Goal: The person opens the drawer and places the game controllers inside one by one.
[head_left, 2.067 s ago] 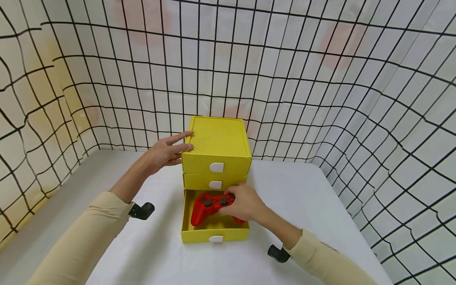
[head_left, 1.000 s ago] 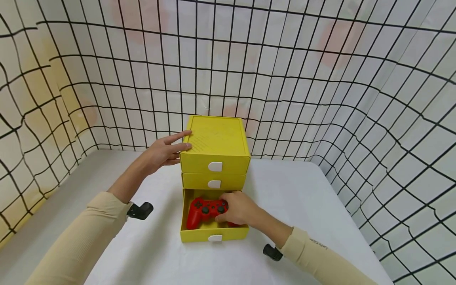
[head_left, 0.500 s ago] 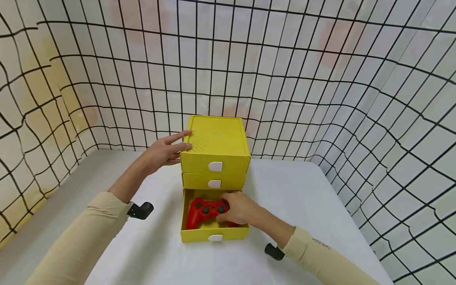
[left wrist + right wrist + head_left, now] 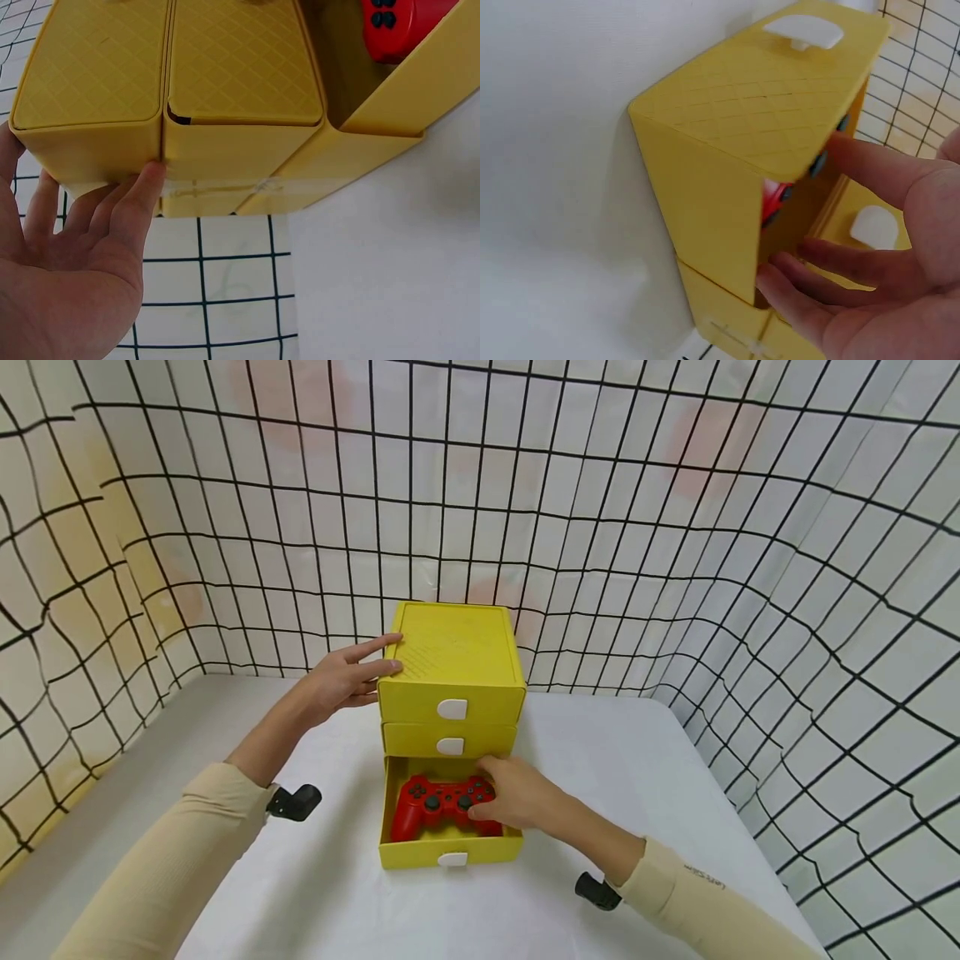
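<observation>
A yellow three-drawer cabinet stands on the white table, its bottom drawer pulled out. In that drawer lies a red game controller, its right part partly behind my right hand. My right thumb and fingers hang loosely spread over the drawer's right side; the right wrist view puts them by the drawer's rim, not wrapped round the controller. My left hand rests with extended fingers against the cabinet's upper left side and top edge. The left wrist view shows the left fingers touching the side wall.
Black wire grid encloses the table at the back and both sides. White tabs mark the drawer fronts. Black wrist cameras jut from both sleeves.
My right hand has loosened from the controller and drawn back slightly to the right, uncovering more of it. Earlier the controller was tilted; now it lies lower in the drawer. My left hand stays put.
</observation>
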A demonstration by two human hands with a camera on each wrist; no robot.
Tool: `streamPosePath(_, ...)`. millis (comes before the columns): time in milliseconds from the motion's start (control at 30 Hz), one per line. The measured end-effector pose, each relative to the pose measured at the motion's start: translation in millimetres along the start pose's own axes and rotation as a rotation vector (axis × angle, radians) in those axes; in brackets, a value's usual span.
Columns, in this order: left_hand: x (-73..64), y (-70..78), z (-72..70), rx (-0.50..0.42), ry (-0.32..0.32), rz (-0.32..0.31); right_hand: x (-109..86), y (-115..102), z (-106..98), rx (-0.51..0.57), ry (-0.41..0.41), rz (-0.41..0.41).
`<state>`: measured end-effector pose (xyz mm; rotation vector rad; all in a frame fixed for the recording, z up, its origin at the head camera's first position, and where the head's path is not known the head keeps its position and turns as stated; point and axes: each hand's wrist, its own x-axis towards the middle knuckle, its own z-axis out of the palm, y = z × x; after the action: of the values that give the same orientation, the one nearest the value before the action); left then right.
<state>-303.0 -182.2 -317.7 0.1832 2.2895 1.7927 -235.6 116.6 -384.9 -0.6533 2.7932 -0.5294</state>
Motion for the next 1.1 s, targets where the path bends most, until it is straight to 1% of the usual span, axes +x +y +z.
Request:
streamPosePath(100, -0.8, 0.4, -0.9, -0.002, 0.001, -0.001, -7.6, -2.5, -7.4, 0.010, 0.001, 0.007)
streamPosePath(200, -1.3, 0.4, -0.8, -0.008, 0.003, -0.002, -16.3, -3.9, -13.3, 0.009, -0.012, 0.031)
streamPosePath(333, -1.2, -0.5, -0.2, -0.017, 0.003, -0.002, -26.0, -1.1, -14.7, -0.001, -0.040, 0.068)
streamPosePath(500, -0.9, -1.3, 0.5, -0.006, 0.000, 0.002, -33.8, 7.7, -10.4, 0.021, -0.065, 0.080)
streamPosePath(733, -1.3, -0.9, 0.6, -0.001, 0.010, -0.011, -34.4, 18.6, -3.1, 0.027, -0.072, 0.098)
streamPosePath(933, -1.0, 0.5, -0.2, 0.017, -0.003, 0.003, -32.4, 20.9, -2.3, 0.010, -0.061, 0.123)
streamPosePath(1100, -1.7, 0.7, 0.1, 0.009, -0.006, 0.003, -32.5, 22.1, -0.8, 0.019, -0.046, 0.128)
